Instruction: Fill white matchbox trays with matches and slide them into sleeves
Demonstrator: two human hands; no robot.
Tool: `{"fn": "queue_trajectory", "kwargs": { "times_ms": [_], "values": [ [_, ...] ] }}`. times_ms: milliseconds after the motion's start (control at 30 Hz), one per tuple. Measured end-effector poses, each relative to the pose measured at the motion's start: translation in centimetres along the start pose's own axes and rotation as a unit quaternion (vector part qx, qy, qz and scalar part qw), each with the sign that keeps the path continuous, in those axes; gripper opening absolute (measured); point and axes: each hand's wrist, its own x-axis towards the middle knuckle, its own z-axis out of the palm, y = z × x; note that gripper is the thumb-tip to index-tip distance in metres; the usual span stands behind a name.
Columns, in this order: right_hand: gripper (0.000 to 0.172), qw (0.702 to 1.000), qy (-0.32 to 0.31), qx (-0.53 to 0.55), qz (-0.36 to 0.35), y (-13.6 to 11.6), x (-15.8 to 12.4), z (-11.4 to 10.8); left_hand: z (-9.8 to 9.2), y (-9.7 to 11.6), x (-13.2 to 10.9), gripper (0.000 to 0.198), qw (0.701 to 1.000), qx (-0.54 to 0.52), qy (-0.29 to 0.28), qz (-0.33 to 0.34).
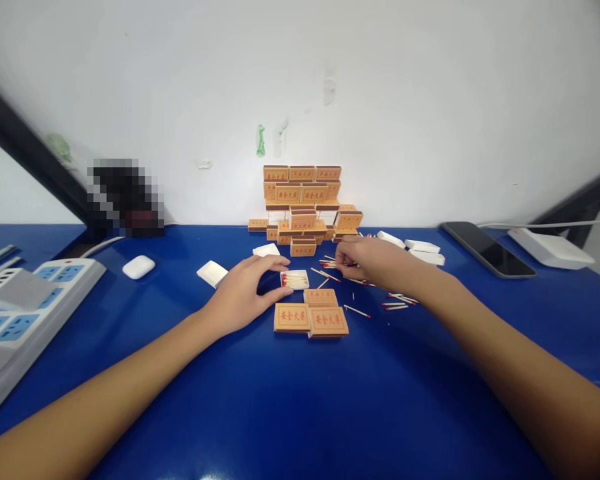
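Observation:
A white matchbox tray (304,280) holding several red-tipped matches lies on the blue table. My left hand (245,287) curves around its left end, thumb at the near edge and fingertips at the far edge. To the right, the fingers of my right hand (355,257) are pinched together low over loose matches (330,274); what is between them is hidden. Three closed yellow matchboxes (327,321) lie in front of the tray. Behind it rises a stacked structure of matchboxes (303,195). More loose matches (397,305) are scattered beside my right wrist.
White empty trays lie at left (213,273) and behind my right hand (425,256). Farther right are a phone (487,249) and a white box (553,248). On the left are a white earphone case (139,267) and a power strip (63,293). A white wall (410,120) stands behind.

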Motion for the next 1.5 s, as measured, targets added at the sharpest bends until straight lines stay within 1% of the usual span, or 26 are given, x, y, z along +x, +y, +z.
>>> {"fn": "queue_trajectory", "kwargs": {
  "times_ms": [233, 367, 533, 667, 767, 867, 1033, 1100, 1200, 1300, 1400, 1500],
  "values": [
    [0.005, 0.999, 0.028, -0.003, -0.018, 1.2, 0.1, 0.8, -0.1, 0.0, -0.1, 0.042, 1.000, 0.003, -0.003, 0.000],
    [0.010, 0.998, 0.048, 0.010, -0.029, 1.6, 0.1, 0.9, -0.2, 0.1, -0.1, 0.042, 1.000, 0.000, -0.004, -0.001],
    [0.009, 0.998, 0.035, 0.011, -0.054, 2.0, 0.1, 1.1, -0.1, 0.1, -0.1, 0.042, 1.000, 0.000, -0.003, 0.001],
    [0.006, 0.998, 0.039, 0.024, -0.053, 2.1, 0.1, 1.3, -0.1, 0.1, 0.0, 0.042, 1.000, 0.001, -0.005, 0.000],
    [0.007, 0.998, 0.034, 0.031, -0.049, 2.0, 0.0, 1.2, -0.2, 0.2, 0.1, 0.041, 1.000, 0.003, -0.005, -0.001],
    [0.010, 0.999, 0.018, 0.034, -0.033, 1.7, -0.1, 1.1, -0.1, 0.2, 0.1, 0.041, 1.000, 0.005, -0.006, -0.003],
    [0.002, 0.999, -0.020, 0.044, -0.006, 1.1, 0.0, 0.9, -0.1, 0.2, 0.1, 0.041, 1.000, 0.003, -0.005, -0.004],
    [0.005, 0.998, -0.029, 0.052, 0.000, 1.0, 0.1, 1.0, -0.1, 0.1, 0.0, 0.041, 1.000, 0.001, -0.005, -0.005],
    [0.006, 0.998, -0.021, 0.057, -0.006, 0.9, 0.1, 1.0, -0.2, 0.2, 0.0, 0.041, 1.000, 0.000, -0.005, -0.005],
    [0.005, 0.998, 0.002, 0.061, -0.018, 0.3, 0.0, 0.8, -0.1, 0.1, 0.0, 0.041, 1.000, 0.004, -0.005, -0.006],
    [0.010, 0.996, 0.031, 0.075, -0.035, -1.2, -0.2, 0.4, 0.0, 0.0, 0.0, 0.042, 1.000, 0.004, -0.002, -0.003],
    [0.008, 0.993, 0.039, 0.078, -0.075, -3.2, 0.1, 0.1, 0.1, -0.1, 0.0, 0.043, 1.000, 0.005, -0.001, 0.006]
  ]
}}
